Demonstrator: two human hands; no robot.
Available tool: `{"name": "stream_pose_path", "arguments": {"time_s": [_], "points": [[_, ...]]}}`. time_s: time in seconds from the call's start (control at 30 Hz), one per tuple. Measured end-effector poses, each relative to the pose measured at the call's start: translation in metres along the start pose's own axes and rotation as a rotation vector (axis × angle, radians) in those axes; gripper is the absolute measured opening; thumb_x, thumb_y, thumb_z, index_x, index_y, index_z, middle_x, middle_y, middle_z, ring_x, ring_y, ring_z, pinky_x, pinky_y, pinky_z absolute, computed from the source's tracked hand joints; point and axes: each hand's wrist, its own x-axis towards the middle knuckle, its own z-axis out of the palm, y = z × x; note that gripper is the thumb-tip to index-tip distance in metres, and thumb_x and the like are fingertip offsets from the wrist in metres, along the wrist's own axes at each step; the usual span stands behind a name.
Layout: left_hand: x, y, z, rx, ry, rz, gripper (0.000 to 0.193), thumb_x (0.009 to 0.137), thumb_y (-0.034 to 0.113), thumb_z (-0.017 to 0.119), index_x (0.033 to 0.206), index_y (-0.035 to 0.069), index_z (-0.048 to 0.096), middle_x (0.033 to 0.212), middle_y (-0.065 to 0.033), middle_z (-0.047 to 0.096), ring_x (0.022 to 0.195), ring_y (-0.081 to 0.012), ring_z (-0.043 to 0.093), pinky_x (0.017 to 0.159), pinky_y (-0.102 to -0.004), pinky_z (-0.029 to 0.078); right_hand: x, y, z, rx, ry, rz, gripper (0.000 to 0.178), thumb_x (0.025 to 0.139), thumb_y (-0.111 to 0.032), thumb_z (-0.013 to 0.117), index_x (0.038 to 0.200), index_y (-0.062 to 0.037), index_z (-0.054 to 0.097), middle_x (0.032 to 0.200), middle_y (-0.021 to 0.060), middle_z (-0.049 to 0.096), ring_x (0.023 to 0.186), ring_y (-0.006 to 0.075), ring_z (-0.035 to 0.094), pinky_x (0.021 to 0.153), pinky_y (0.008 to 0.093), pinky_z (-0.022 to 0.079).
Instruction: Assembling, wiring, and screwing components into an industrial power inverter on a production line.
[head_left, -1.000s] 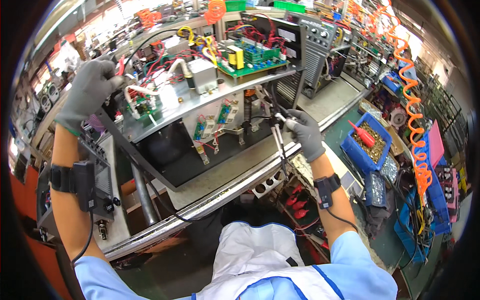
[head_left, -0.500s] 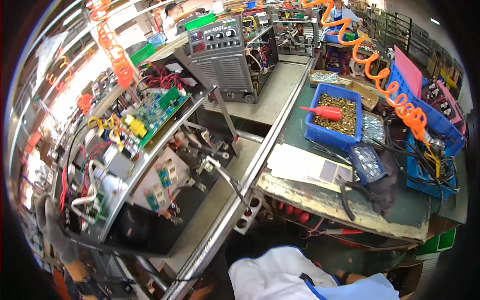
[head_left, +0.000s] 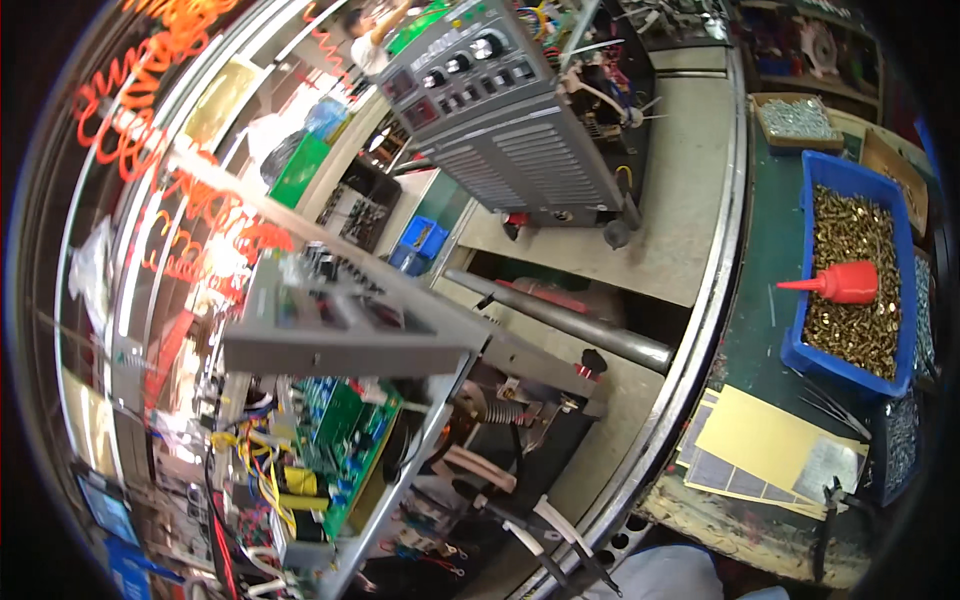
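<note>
Neither my left hand nor my right hand shows at this moment. Nearest to me stands an opened machine chassis (head_left: pixel 395 510) with its inside bare. On its upper shelf lies a green circuit board (head_left: pixel 345 430), beside a yellow block-shaped component (head_left: pixel 300 482) and bundled yellow and red wires. Below the shelf are a coil, thick cables and small wired parts. Two thick cables with white sleeves (head_left: pixel 525 538) stick out toward the rail. A grey panel (head_left: pixel 340 355) forms the chassis's far end, slightly blurred.
Farther along the line stands a grey welding machine (head_left: pixel 510 150) with knobs and a vented front. A metal rail (head_left: pixel 700 345) separates the line from a green bench. On the bench are a blue bin (head_left: pixel 800 340) of brass fasteners, a red squeeze bottle (head_left: pixel 848 284), yellow sheets (head_left: pixel 765 440) and pliers (head_left: pixel 830 520).
The view has swung left and closer to the opened chassis. My gloved left hand, earlier at the lower left beside the chassis, is out of the picture. Part of my right arm has also left view.
</note>
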Motion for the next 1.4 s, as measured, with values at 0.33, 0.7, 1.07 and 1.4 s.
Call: {"name": "stream_pose_path", "arguments": {"time_s": [0.33,0.7,1.07,1.4], "points": [[-0.012,-0.007,0.016,-0.087,0.206,0.103,0.012,0.087,0.017,0.051,0.088,0.006,0.055,0.054,0.004,0.035,0.044,-0.0063,0.029,0.039,-0.0204,0.025,0.009,-0.002,0.0,0.075,-0.054,-0.046,0.049,0.089,-0.042,0.045,0.126,-0.0103,0.045,0.131,0.0186,0.044,0.118,0.0292,0.045,0.096,0.0343,0.038],[0.011,-0.084,-0.005,0.047,0.297,0.45,0.033,0.09,0.013,0.053,0.119,-0.003,0.049,0.113,-0.0101,0.054,0.101,-0.0174,0.052,0.09,-0.0273,0.04,-0.033,0.031,-0.009,0.294,-0.29,-0.251,0.054,0.089,-0.044,0.045,0.131,-0.0098,0.042,0.134,0.0179,0.041,0.121,0.0283,0.043,0.098,0.0334,0.037],[-0.015,-0.111,0.021,0.184,0.353,0.655,0.036,0.092,0.008,0.044,0.126,-0.004,0.04,0.126,-0.0172,0.047,0.117,-0.0243,0.046,0.099,-0.0343,0.034,-0.171,-0.099,0.001,-0.363,-0.299,-1.017,0.061,0.089,-0.03,0.053,0.135,0.0015,0.031,0.134,0.0155,0.041,0.126,0.0232,0.036,0.104,0.0325,0.027],[-0.03,-0.083,0.034,0.373,0.392,0.701,0.039,0.083,0.0,0.053,0.121,-0.002,0.043,0.117,-0.0159,0.051,0.11,-0.0279,0.051,0.096,-0.0356,0.039,-0.244,-0.294,0.035,0.039,0.068,-1.416,0.046,0.086,-0.024,0.052,0.124,0.001,0.047,0.093,0.0074,0.059,0.083,0.0124,0.054,0.075,0.0249,0.044]]}}
